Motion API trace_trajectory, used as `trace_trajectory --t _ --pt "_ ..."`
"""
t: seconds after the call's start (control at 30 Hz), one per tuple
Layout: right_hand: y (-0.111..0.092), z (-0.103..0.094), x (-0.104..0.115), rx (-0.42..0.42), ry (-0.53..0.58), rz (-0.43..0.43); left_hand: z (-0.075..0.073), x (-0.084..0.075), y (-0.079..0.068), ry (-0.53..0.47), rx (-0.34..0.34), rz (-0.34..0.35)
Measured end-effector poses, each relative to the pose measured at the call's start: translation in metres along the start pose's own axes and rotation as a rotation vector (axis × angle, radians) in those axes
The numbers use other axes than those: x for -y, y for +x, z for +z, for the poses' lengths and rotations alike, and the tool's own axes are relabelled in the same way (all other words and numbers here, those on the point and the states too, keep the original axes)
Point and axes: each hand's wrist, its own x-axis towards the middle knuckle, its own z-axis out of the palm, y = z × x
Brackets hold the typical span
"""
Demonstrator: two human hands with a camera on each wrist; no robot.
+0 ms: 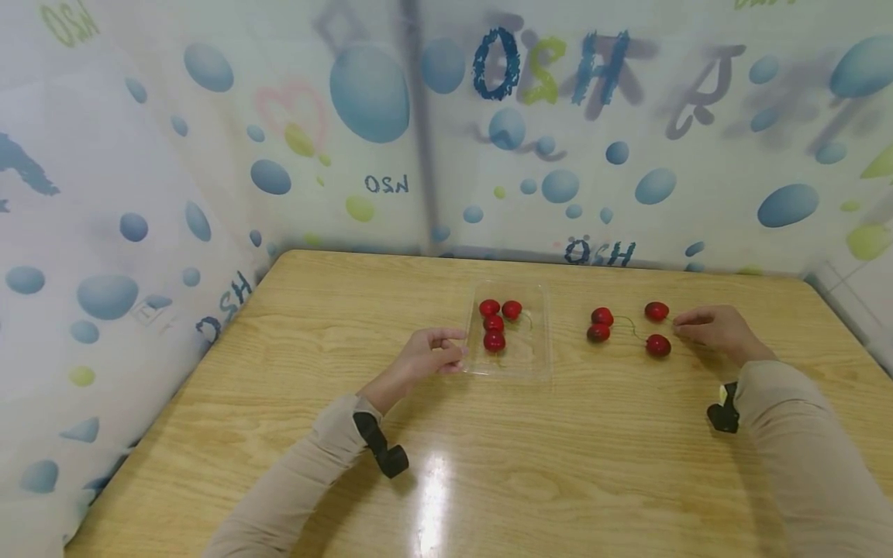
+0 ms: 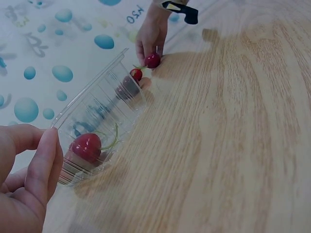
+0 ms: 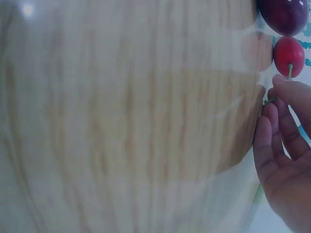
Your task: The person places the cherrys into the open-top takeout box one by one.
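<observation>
My left hand (image 1: 427, 355) pinches the near left rim of a clear plastic box (image 1: 526, 364), thumb and fingers at its edge in the left wrist view. Several red cherries lie inside the box, one (image 2: 86, 147) showing its green stem through the wall. Off to the right, my right hand (image 1: 718, 332) pinches the stem of a cherry (image 1: 656, 311), whose red fruit sits just beyond the fingertips in the right wrist view. A second cherry (image 1: 658, 346) lies close in front of that hand, a darker one nearest the wrist camera. Two more cherries (image 1: 600, 324) rest side by side between box and hand.
The wooden table (image 1: 530, 480) carries everything and ends at a back edge beyond the box. Behind it hangs a white curtain (image 1: 460, 209) printed with blue drops and letters, which also closes off the left side. Black wrist cameras (image 1: 393, 461) sit on both sleeves.
</observation>
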Motion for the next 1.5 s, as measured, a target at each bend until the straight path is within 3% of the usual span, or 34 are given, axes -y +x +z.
trace_trajectory --t 0.13,0.37,0.73,1.13,1.5 --pt "0.000 0.000 -0.001 -0.024 -0.011 0.011 0.000 0.000 0.000 0.007 0.010 0.010" --pt "-0.001 0.002 -0.004 -0.062 -0.023 0.039 0.005 -0.019 -0.016 0.029 0.036 0.004" --pt "-0.005 0.002 0.001 -0.096 -0.019 0.025 0.005 -0.020 -0.017 0.026 0.031 -0.003" --pt "-0.008 -0.001 0.017 -0.134 0.027 -0.061 0.005 -0.021 -0.019 0.031 0.037 0.002" --pt "-0.008 0.001 0.034 -0.121 0.054 -0.053 0.004 -0.017 -0.015 0.027 0.046 0.002"
